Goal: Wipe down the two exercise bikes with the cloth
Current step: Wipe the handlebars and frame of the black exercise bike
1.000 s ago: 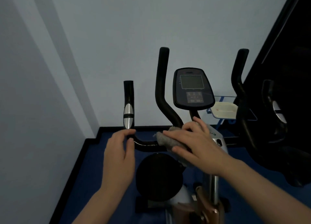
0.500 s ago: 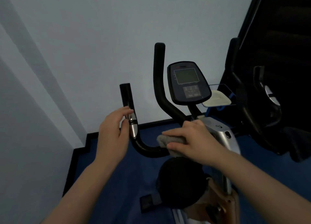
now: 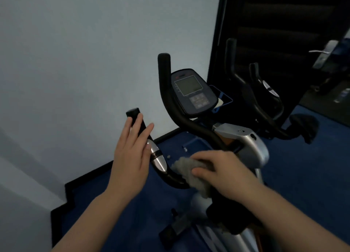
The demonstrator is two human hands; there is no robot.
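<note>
Bike (image 3: 246, 151), nearer of the two, stood on the blue floor (image 3: 117, 198) by the white wall (image 3: 75, 53); the second bike (image 3: 265, 104) stood just beyond it, to the right, against a dark panel. My right hand (image 3: 225, 174) clamped the grey cloth (image 3: 191, 172) around the lower bend of the left handlebar (image 3: 164, 168), fingers curled over the top so the fabric wrapped the tube rather than skimming one side. My left hand (image 3: 132, 157) lay spread against the upright grip of that bar, fingers straight and apart, touching but not closing on it; I judged this steadied the bar against the push of the wiping stroke. The console (image 3: 193, 92) rose behind, between the inner bars, with the cloth well below it. The step in hand appeared to be the handlebar of the first bike; the console, frame and whole second bike seemed not yet reached, though nothing showed which surfaces were already clean.
</note>
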